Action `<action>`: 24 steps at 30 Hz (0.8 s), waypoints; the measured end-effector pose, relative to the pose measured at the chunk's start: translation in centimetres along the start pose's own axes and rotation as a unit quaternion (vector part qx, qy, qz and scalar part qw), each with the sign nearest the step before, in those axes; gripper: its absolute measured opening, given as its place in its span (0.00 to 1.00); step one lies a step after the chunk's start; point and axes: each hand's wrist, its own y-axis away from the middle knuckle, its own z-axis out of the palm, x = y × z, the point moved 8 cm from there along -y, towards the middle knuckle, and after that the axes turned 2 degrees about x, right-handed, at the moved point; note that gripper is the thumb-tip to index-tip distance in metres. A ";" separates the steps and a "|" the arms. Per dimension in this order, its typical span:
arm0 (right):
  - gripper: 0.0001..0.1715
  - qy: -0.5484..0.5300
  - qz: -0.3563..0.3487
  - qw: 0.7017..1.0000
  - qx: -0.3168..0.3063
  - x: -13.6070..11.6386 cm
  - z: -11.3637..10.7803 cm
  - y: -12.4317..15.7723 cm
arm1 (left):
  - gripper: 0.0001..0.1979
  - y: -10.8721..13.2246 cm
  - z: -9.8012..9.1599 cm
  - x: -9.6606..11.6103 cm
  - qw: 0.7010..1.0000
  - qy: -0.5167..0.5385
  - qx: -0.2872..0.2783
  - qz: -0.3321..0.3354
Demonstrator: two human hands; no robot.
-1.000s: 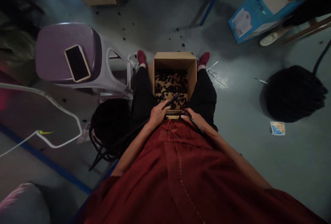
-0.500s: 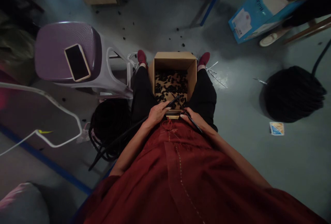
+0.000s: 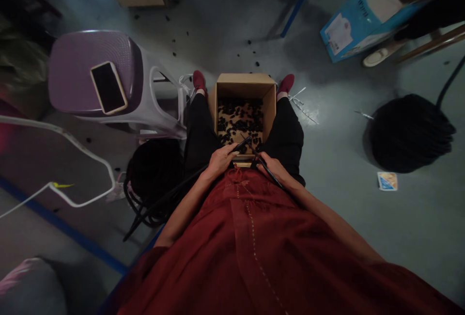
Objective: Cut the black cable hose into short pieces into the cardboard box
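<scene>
The left hand (image 3: 221, 161) and the right hand (image 3: 275, 168) sit apart, just above the near edge of a cardboard box (image 3: 244, 82), each closed around something thin and black. The left hand grips a black cable (image 3: 183, 185), and the right hand grips a slim black rod (image 3: 268, 173). Their tips meet closely over the box, though whether they touch is too small to tell. Held this low, anything dropping from the tips would land inside. Ahead of the hands, the box rests between the person's knees, with small black pieces (image 3: 240, 118) spread across its base.

Left of the left hand, the cable trails to a black coil (image 3: 154, 169) on the floor, near a purple-seated plastic chair (image 3: 87, 70) carrying a smartphone (image 3: 108, 87), with a white cord (image 3: 82, 146) beyond. Right of the right hand lie silvery wire scraps (image 3: 303, 111), a second black coil (image 3: 410, 131), a small printed card (image 3: 387, 181) and a blue carton (image 3: 358, 22). Stray black bits (image 3: 249, 41) dot the floor ahead.
</scene>
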 end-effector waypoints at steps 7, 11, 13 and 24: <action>0.12 0.007 -0.003 1.000 0.002 0.3 0.2 -0.1 | 0.19 0.0 0.3 -0.2 1.000 0.005 -0.009 -0.005; 0.11 0.010 0.002 1.000 0.006 0.5 0.2 -0.1 | 0.19 0.0 0.4 -0.5 1.000 0.007 -0.007 -0.016; 0.11 0.016 0.005 1.000 0.009 0.5 0.1 0.0 | 0.19 0.0 0.3 -0.6 1.000 0.004 -0.005 -0.018; 0.11 0.029 -0.001 0.999 0.029 0.1 -0.2 0.3 | 0.18 -0.1 0.5 -1.1 1.000 0.004 0.000 -0.023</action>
